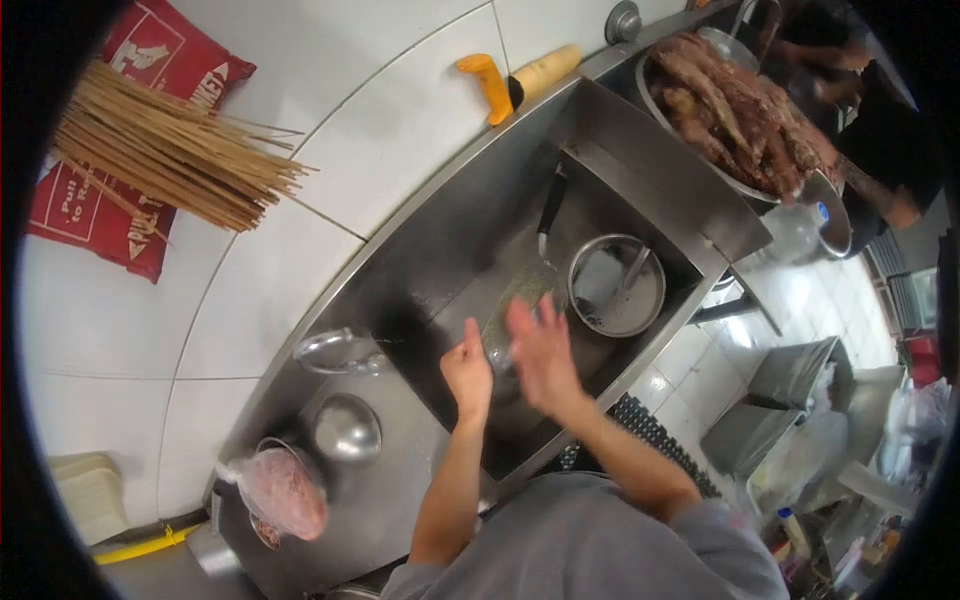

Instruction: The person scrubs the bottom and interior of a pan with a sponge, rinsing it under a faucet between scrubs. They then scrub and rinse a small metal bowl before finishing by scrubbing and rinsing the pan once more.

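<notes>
My left hand point(467, 372) is over the near side of the metal sink point(440, 290), seen edge-on with a finger pointing up and nothing visible in it. Just to its right, my right hand point(541, 350) is open, its spread fingers smeared by motion. A gap separates the two hands. Below and between them lies a see-through greenish thing point(497, 335), partly covered by my right hand. A utensil with a black handle point(552, 205) leans at the far side of the sink. Beside my right hand sits a round metal pan point(655, 305) with a pale block and a flat-handled piece inside.
A faucet point(335, 352), a metal bowl point(348, 428) and a bag of pinkish food point(283, 492) are at left. Skewers point(180, 150) lie on red packages point(65, 205). A yellow-orange handled tool point(486, 85) rests behind the sink. Meat point(725, 110) fills a basin near another person's arm point(875, 190).
</notes>
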### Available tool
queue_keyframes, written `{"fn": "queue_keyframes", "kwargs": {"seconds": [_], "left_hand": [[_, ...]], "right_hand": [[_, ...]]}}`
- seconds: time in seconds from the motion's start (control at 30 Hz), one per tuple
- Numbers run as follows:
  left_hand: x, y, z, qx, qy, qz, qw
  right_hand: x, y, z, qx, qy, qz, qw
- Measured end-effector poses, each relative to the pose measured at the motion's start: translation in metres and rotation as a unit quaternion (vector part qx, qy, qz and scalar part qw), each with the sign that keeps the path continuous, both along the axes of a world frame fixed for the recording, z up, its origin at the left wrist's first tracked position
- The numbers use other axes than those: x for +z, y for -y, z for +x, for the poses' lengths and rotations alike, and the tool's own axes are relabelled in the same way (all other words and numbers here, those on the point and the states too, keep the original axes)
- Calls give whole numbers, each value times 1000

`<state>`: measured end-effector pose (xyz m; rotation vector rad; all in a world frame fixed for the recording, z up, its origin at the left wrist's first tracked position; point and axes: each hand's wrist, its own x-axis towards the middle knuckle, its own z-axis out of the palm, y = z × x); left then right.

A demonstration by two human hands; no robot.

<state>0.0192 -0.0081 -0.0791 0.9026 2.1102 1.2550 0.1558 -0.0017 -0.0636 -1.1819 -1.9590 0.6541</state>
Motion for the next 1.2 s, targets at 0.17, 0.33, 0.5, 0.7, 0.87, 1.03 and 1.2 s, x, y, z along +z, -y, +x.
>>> {"fn": "queue_keyframes", "kwargs": {"seconds": [0.17,0.33,0.5,0.7,0.87,1.03,1.2], "left_hand": [[9,3,0,-7,41,6,999],[1,-1,-3,12,-17,0,1000],[9,5,10,9,20,11,1000],[9,5,15,17,2,-4,1000],[11,9,21,7,-3,-3,1000],[8,6,15,28,11,-5,1000],[9,8,13,18,30,7,999]], "right_hand": [[-23,-36,10,-45,113,-31,992],[-3,20,-3,-15,58,-41,997],[-24,-41,12,-72,74,-56,993],[5,26,3,24,54,-2,998],[-9,-70,21,-99,-61,-214,970],[-2,6,9,12,29,-2,1000],[-29,-85,29,-70,-93,-246,962]]}}
